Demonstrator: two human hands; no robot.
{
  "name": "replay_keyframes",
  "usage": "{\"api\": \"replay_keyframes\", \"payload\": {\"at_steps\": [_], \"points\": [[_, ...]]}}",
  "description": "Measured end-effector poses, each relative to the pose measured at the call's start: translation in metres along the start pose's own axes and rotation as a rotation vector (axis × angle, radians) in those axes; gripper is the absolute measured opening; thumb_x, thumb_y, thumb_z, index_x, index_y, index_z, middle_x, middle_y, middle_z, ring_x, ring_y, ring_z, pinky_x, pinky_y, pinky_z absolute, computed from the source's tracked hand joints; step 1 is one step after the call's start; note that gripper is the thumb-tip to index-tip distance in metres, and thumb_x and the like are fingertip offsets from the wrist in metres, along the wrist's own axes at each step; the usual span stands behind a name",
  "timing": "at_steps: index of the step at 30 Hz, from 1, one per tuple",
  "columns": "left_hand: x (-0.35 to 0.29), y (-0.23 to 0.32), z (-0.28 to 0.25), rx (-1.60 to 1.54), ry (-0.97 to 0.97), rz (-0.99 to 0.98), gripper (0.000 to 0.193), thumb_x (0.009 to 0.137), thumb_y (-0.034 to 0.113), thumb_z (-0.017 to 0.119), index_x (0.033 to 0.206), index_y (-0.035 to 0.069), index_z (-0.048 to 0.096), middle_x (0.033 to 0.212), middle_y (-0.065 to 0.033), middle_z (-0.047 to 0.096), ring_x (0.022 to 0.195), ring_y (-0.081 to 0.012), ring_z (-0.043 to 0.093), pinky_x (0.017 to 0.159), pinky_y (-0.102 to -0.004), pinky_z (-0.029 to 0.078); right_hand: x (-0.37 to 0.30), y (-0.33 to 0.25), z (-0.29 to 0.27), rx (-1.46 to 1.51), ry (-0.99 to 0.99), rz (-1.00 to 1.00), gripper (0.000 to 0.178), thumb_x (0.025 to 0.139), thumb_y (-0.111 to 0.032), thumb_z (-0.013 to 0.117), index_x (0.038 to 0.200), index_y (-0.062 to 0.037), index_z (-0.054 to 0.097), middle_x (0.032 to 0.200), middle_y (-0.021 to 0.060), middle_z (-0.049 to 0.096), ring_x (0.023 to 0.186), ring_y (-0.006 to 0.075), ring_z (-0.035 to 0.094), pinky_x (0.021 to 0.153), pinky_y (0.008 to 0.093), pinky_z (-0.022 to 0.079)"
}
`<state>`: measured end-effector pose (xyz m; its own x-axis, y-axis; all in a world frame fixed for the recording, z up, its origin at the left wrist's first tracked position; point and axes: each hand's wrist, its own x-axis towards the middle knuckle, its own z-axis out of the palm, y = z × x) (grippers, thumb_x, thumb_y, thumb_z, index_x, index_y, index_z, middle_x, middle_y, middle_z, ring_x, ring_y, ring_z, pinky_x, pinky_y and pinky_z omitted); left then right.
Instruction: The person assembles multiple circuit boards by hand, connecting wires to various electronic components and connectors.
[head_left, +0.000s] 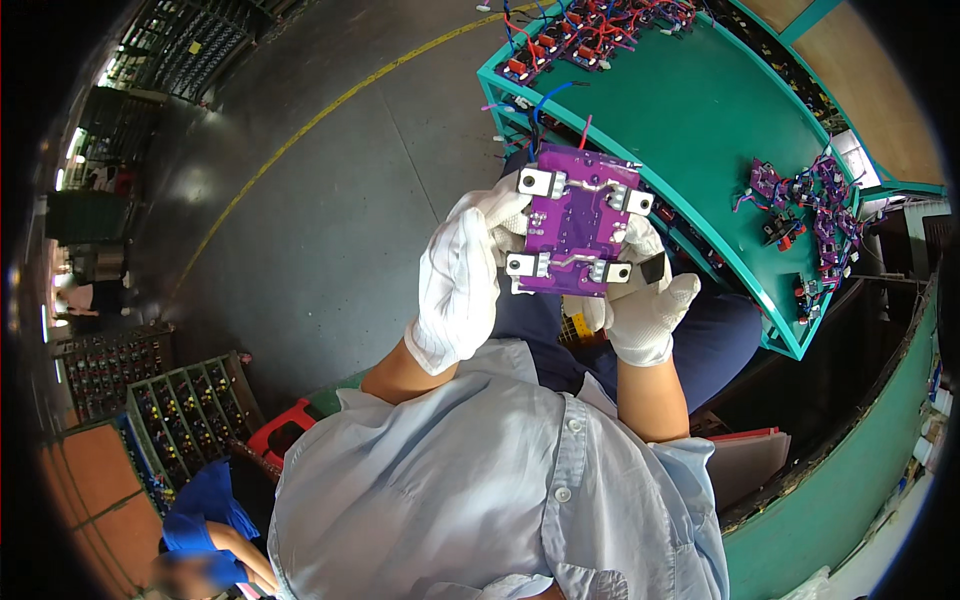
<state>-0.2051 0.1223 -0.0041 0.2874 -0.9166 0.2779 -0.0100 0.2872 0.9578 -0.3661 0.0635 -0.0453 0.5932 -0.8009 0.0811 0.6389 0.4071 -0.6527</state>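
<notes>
A purple circuit board (577, 222) is held up in front of my chest, its soldered face toward me. Several black components with metal tabs sit near its corners, and bent metal leads run between them. Blue and red wires stick up from its far edge. My left hand (462, 270), in a white glove, is closed on the board's left edge. At the lower right edge, my gloved right hand (645, 310) grips the board, its thumb pointing outward. A small black piece (652, 268) shows by the right hand's fingers; I cannot tell what it is. The board hides some fingertips.
A green-topped table (690, 110) stands ahead to the right with a raised teal rim. Wired boards (570, 40) lie at its far left, and more purple boards (825, 215) are heaped at its right. Racks of parts (195, 410) and another person's arm (240, 550) are at left.
</notes>
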Motion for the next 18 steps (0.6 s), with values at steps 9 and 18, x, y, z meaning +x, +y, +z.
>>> {"api": "replay_keyframes", "payload": {"at_steps": [9,18], "points": [[0.002,-0.006,0.003,-0.242,0.012,-0.095,0.043,0.096,0.025,0.026,0.116,-0.005,0.048,0.107,-0.013,0.054,0.087,-0.0141,0.056,0.074,-0.0219,0.044,0.002,0.003,0.005,0.052,0.112,-0.055,0.079,0.07,-0.054,0.063,0.122,0.0023,0.04,0.108,0.0114,0.053,0.079,0.0149,0.057,0.054,0.0226,0.047],[0.013,-0.021,-0.003,-0.118,0.11,-0.324,0.062,0.091,0.045,0.029,0.12,-0.008,0.04,0.107,-0.0162,0.053,0.081,-0.0173,0.056,0.053,-0.0249,0.05,0.009,-0.002,0.004,0.129,0.109,-0.035,0.076,0.072,-0.042,0.063,0.126,0.0033,0.034,0.108,0.0138,0.053,0.043,0.0155,0.051,0.036,0.023,0.04]]}}
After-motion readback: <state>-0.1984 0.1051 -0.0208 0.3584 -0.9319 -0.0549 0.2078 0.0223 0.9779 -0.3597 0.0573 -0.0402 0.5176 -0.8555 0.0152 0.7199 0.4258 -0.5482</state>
